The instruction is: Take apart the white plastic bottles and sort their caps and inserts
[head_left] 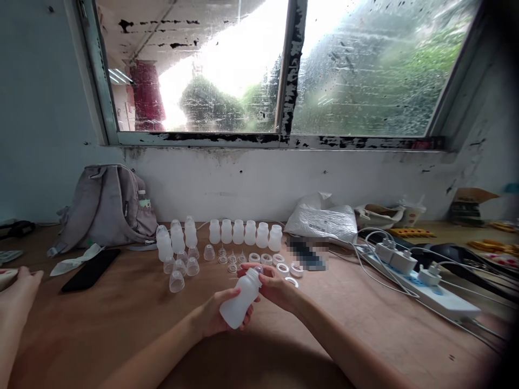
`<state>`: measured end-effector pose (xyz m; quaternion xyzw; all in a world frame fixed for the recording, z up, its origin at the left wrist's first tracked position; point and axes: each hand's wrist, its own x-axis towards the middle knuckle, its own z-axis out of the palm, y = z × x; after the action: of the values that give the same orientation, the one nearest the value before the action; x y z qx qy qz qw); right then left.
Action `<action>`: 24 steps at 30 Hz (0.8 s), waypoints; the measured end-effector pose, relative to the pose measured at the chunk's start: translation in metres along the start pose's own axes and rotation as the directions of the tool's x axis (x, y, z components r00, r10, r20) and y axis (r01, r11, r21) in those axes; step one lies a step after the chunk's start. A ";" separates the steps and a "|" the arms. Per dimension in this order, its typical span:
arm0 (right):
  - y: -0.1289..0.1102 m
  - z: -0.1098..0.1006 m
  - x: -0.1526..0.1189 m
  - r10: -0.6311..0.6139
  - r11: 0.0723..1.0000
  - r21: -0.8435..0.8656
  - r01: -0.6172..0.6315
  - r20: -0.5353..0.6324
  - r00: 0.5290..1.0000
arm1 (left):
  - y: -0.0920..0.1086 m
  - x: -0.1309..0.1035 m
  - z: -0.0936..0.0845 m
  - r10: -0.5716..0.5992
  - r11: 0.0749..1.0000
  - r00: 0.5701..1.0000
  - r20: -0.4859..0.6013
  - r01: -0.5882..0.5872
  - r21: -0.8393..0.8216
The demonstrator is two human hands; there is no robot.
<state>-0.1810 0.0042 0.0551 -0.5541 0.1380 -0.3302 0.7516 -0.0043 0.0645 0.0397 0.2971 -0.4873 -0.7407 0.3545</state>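
My left hand [217, 313] is wrapped round a frosted white bottle [240, 300], tilted with its neck up and to the right. At the neck, the fingers of my right hand [272, 285] close on a small clear top piece [256, 272]. Beyond my hands, white rings [283, 269] and clear nipples [232, 259] lie on the brown table [121, 324]. Several open bottles [238, 232] stand in a row behind them. To their left are capped bottles [177, 237] and clear domed caps [177, 282].
A grey backpack [107, 205] and black phone [91, 270] lie left, near another person's hand [24, 286]. A silver bag [324, 219] sits at the wall. The power strip [441, 300] and its cables stretch along the right.
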 end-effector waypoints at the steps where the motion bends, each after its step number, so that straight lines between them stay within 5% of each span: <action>1: -0.001 0.000 -0.001 0.014 1.000 0.024 -0.015 0.030 0.999 | 0.001 -0.002 0.001 -0.008 1.000 1.000 0.003 0.008 -0.018; 5: -0.001 0.003 -0.001 0.029 0.999 0.038 -0.033 0.084 0.996 | -0.001 -0.003 0.002 -0.009 0.999 1.000 -0.018 0.008 -0.033; 9: 0.003 0.007 0.000 -0.054 0.999 -0.008 0.054 -0.010 0.998 | 0.000 -0.001 0.008 0.070 0.997 0.997 -0.042 -0.070 -0.012; 14: 0.003 0.011 -0.003 -0.106 0.991 -0.095 0.099 -0.075 0.992 | 0.001 -0.001 0.017 0.200 0.949 0.973 -0.118 -0.162 0.272; 16: 0.003 0.012 -0.003 -0.122 0.986 -0.127 0.111 -0.084 0.989 | -0.003 0.003 0.016 0.306 0.894 0.942 -0.140 -0.234 0.383; 21: 0.010 0.011 0.001 -0.130 0.955 -0.286 0.073 -0.185 0.974 | -0.016 0.019 0.002 0.592 0.702 0.758 -0.273 -0.320 0.636; 24: 0.023 0.010 0.004 -0.070 0.940 -0.342 0.016 -0.144 0.987 | -0.021 0.028 -0.009 0.570 0.741 0.765 -0.301 -0.319 0.592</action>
<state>-0.1645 0.0131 0.0381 -0.6510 0.2383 -0.3596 0.6246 -0.0182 0.0434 0.0141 0.4178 -0.6228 -0.3817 0.5402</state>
